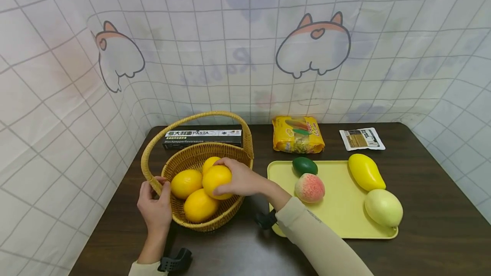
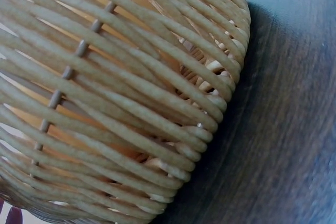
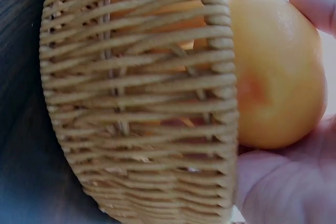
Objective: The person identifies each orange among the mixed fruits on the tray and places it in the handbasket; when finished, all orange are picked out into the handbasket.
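Note:
A wicker basket (image 1: 180,154) with a tall arched handle (image 1: 147,152) stands on the left part of the table. Its handle's left base is pinched between the thumb and fingers of my left hand (image 1: 155,210). My right hand (image 1: 245,179) grips a round yellow-orange fruit (image 1: 215,178), thumb on the near side, over the basket's right half. Similar fruits (image 1: 201,205) lie in the basket beneath and beside it. The right wrist view shows the held fruit (image 3: 278,72) bulging above the woven rim. Only the basket's woven side (image 2: 115,93) and the table fill most of the left wrist view.
A yellow tray (image 1: 341,208) at right bears a green fruit (image 1: 304,166), a peach (image 1: 310,188), a mango (image 1: 366,172) and a pale yellow fruit (image 1: 383,208). Behind stand a black pasta box (image 1: 203,137), a yellow food packet (image 1: 298,134) and a white sachet (image 1: 362,139).

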Demonstrator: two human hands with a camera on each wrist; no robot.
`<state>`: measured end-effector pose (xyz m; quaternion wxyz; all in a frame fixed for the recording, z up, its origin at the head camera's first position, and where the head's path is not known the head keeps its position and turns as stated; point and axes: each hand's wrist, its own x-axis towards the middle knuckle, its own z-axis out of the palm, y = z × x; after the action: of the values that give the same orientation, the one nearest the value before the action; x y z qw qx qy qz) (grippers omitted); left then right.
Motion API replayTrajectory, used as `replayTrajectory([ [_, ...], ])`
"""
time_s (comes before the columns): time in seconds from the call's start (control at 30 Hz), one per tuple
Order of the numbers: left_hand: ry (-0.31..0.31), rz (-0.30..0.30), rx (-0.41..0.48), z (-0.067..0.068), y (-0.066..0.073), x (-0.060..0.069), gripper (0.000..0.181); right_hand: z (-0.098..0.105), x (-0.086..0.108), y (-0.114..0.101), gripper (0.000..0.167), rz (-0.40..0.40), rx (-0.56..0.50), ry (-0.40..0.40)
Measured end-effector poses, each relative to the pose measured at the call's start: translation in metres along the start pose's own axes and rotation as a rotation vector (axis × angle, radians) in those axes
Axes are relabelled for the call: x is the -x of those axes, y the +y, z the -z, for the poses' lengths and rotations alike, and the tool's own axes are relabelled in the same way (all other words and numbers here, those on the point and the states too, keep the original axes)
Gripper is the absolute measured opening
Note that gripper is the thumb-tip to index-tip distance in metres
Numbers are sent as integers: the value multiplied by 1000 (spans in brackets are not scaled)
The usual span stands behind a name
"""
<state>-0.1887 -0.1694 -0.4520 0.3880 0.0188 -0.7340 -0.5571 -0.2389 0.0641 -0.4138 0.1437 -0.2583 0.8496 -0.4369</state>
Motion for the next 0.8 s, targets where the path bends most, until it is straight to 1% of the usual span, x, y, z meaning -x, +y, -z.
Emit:
replayTrajectory([
  [0.13,-3,4,0,0,2,1,11,-2,-2,1,75,-15,-103,-10],
  [0.23,0,-1,-5,-1,-1,1,11,-2,-2,2,77,-21,-170,-3],
  [0.37,8,-1,-10,-2,-18,0,11,-1,-3,4,74,-5,-186,20],
  [0.47,6,7,-6,-2,-31,-1,10,1,-1,4,74,0,-149,41],
  [0.5,7,6,-4,-2,-33,-2,10,3,0,4,75,-2,-127,48],
  [0.67,11,-6,3,-1,-36,-3,10,11,6,4,78,-15,2,76],
  [0.8,8,-6,4,0,-35,-3,10,15,7,3,77,8,85,56],
])
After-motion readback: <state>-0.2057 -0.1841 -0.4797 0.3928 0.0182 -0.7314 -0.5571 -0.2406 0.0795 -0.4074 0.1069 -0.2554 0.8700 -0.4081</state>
